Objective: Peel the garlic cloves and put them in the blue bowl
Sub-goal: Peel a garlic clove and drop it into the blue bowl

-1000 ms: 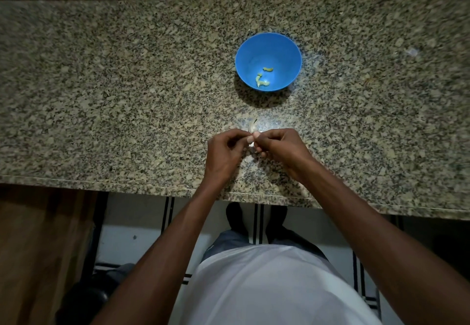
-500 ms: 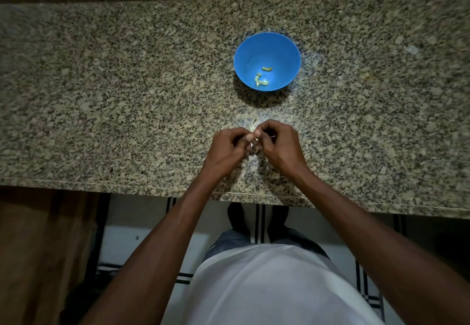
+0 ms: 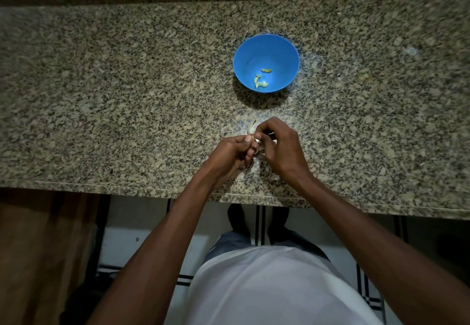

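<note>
Pinching a pale, papery garlic clove between them, your left hand and right hand curl fingertips together over the speckled granite bench, slightly further right than before. Beyond sits the smooth round blue bowl, holding three peeled cloves.

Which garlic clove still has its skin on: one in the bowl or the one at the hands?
The garlic clove pinched between left hand and right hand: whitish, papery. Those in the blue bowl are bare, yellowish.
</note>
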`<state>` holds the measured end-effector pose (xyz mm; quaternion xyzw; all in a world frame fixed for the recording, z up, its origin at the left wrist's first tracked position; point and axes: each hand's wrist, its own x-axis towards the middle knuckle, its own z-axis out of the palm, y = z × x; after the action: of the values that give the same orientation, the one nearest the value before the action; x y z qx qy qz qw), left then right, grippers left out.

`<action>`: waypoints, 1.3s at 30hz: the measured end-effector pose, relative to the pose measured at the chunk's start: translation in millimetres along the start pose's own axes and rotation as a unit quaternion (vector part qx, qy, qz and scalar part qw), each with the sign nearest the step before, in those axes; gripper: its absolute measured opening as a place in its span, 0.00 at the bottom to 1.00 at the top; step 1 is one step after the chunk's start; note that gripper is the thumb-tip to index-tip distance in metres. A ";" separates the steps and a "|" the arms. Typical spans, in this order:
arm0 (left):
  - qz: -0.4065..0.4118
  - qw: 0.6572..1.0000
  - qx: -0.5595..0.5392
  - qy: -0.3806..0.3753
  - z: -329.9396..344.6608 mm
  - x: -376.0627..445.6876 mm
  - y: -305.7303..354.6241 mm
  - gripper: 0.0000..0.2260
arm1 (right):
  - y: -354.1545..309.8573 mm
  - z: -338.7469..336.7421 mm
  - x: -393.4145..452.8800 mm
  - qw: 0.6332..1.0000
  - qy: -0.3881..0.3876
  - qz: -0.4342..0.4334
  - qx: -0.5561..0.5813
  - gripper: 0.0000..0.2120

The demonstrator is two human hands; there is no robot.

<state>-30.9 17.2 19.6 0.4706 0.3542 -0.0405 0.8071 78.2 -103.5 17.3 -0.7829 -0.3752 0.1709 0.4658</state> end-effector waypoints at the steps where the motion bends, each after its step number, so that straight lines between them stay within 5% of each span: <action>1: -0.001 1.000 -0.011 0.001 -0.3 -0.7 -0.9 0.15 | 0.6 -0.8 -0.9 0.999 -0.006 -0.043 -0.032 0.06; 5: 0.006 1.000 0.008 0.025 -7.5 -4.7 -5.9 0.14 | 13.5 -6.7 -5.7 0.990 -0.038 -0.080 -0.109 0.07; 9: 0.039 0.996 0.059 0.059 -12.1 -11.7 -8.0 0.13 | 18.2 -16.2 -2.5 0.996 -0.022 0.091 0.009 0.11; 13: 0.064 0.991 0.102 0.060 -12.6 -14.5 -9.4 0.11 | 12.9 -20.7 6.4 0.969 -0.086 0.191 0.128 0.13; 19: 0.070 0.984 0.162 0.037 -13.5 -7.4 -11.3 0.12 | 11.9 -17.8 8.2 0.955 -0.154 0.183 0.175 0.09; 28: 0.047 0.992 0.114 0.007 -10.3 -2.9 -10.8 0.15 | 9.2 -15.4 8.5 0.957 -0.151 0.167 0.182 0.06; 39: 0.206 0.945 0.197 0.158 -8.0 -3.9 -10.6 0.07 | 10.2 -13.8 10.8 0.949 -0.123 0.204 0.209 0.09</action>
<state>-42.2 16.6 11.8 0.6836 0.3572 0.1324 0.6225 98.2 -106.7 16.4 -0.7009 -0.2180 0.4319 0.5241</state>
